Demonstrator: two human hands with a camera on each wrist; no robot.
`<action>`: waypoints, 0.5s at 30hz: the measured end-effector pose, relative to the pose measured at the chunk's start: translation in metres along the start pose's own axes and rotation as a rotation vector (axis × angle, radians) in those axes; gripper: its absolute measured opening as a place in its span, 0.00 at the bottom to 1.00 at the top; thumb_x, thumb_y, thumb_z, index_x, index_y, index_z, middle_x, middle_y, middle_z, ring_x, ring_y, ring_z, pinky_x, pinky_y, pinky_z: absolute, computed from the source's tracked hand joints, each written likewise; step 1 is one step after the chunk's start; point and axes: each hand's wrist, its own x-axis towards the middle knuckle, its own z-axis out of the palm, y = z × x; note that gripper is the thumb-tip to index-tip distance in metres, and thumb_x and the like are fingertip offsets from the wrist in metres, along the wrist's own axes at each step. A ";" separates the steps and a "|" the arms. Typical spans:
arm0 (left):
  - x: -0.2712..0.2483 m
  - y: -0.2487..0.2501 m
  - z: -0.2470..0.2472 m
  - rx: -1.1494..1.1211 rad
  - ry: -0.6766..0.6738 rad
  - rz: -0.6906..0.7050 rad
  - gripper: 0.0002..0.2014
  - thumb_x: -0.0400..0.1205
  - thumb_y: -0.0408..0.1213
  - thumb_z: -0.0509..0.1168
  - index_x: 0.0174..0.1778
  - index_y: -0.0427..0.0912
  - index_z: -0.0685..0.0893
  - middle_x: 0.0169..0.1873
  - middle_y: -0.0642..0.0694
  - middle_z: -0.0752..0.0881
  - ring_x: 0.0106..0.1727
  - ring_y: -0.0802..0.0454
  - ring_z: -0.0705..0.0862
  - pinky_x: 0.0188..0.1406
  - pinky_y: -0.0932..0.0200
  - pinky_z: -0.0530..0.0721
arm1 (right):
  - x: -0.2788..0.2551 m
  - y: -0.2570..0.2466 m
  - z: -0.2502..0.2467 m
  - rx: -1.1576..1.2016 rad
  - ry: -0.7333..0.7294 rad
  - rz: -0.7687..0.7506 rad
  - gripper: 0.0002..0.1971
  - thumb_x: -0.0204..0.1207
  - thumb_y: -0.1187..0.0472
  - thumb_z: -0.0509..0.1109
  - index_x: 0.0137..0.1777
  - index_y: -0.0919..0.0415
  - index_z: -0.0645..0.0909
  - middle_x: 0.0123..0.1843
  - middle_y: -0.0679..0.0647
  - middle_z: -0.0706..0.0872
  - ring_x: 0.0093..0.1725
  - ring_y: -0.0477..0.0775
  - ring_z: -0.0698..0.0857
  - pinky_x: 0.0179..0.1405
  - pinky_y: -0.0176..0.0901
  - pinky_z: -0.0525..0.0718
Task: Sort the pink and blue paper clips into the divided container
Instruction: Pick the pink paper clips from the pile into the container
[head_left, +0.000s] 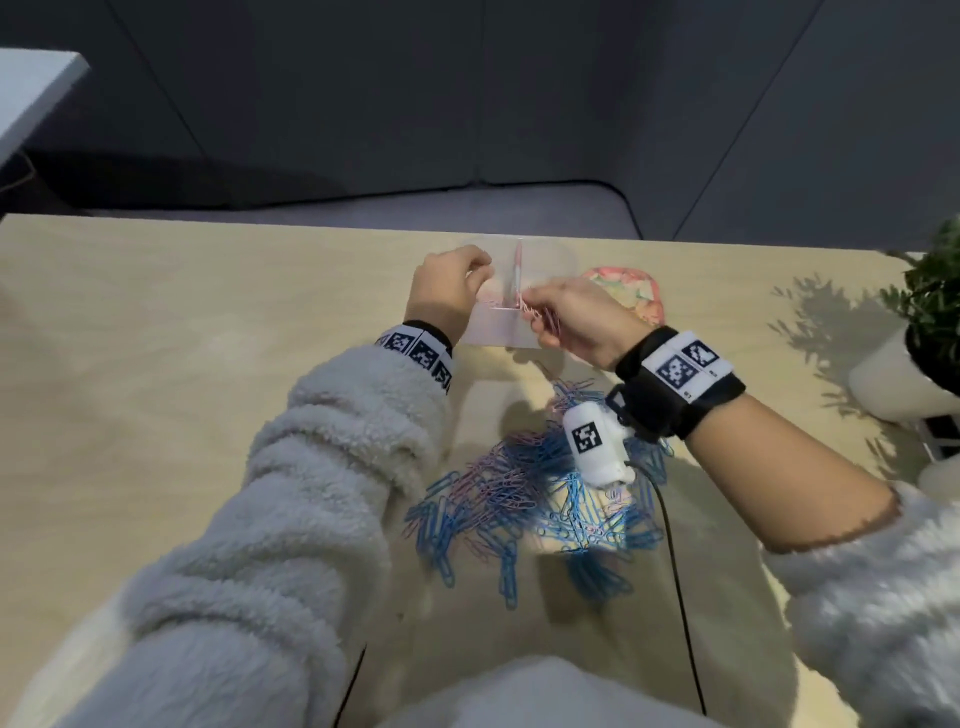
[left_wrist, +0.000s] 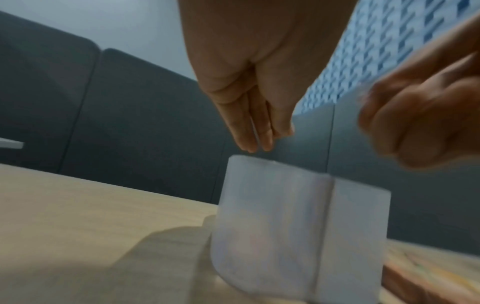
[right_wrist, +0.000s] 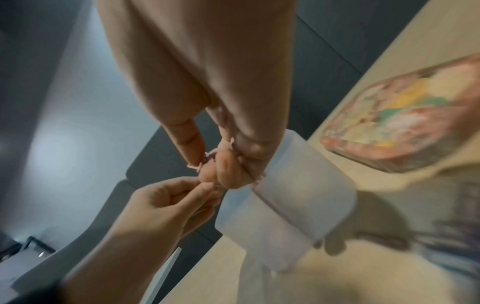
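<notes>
A translucent divided container (head_left: 540, 260) (left_wrist: 298, 226) (right_wrist: 293, 195) stands on the wooden table past a loose pile of pink and blue paper clips (head_left: 530, 493). My right hand (head_left: 535, 317) (right_wrist: 215, 170) hovers over the container's near rim, its fingers curled round a bunch of pink paper clips (head_left: 543, 314) (right_wrist: 207, 161). My left hand (head_left: 480, 270) (right_wrist: 207, 188) is at the container's left side. In the right wrist view its thumb and forefinger pinch at that bunch. The left wrist view is blurred and shows my left fingers (left_wrist: 257, 131) just above the rim.
A flat tin with a colourful pattern (head_left: 631, 293) (right_wrist: 405, 127) lies right of the container. A potted plant in a white pot (head_left: 914, 374) stands at the table's right edge. A black cable (head_left: 675, 571) runs from the wrist camera (head_left: 597, 441) over the pile.
</notes>
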 end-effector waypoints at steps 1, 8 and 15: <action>-0.006 -0.002 -0.005 -0.061 0.039 -0.002 0.09 0.79 0.34 0.62 0.51 0.38 0.85 0.47 0.40 0.90 0.51 0.42 0.85 0.54 0.52 0.82 | 0.007 -0.006 0.005 -0.042 0.031 -0.052 0.10 0.79 0.69 0.60 0.36 0.61 0.72 0.28 0.55 0.75 0.20 0.45 0.72 0.13 0.32 0.64; -0.086 -0.040 -0.027 0.015 -0.209 -0.078 0.09 0.80 0.32 0.62 0.51 0.41 0.87 0.51 0.44 0.89 0.52 0.49 0.85 0.51 0.62 0.76 | 0.061 -0.024 0.034 -0.631 0.223 -0.293 0.08 0.77 0.69 0.60 0.47 0.67 0.81 0.46 0.57 0.84 0.49 0.57 0.82 0.48 0.39 0.83; -0.172 -0.082 -0.045 0.042 -0.350 -0.283 0.06 0.77 0.35 0.68 0.49 0.42 0.86 0.46 0.46 0.86 0.44 0.51 0.83 0.50 0.54 0.84 | 0.045 -0.004 0.047 -0.861 0.228 -0.438 0.19 0.77 0.72 0.54 0.67 0.67 0.75 0.67 0.64 0.78 0.68 0.62 0.76 0.68 0.51 0.76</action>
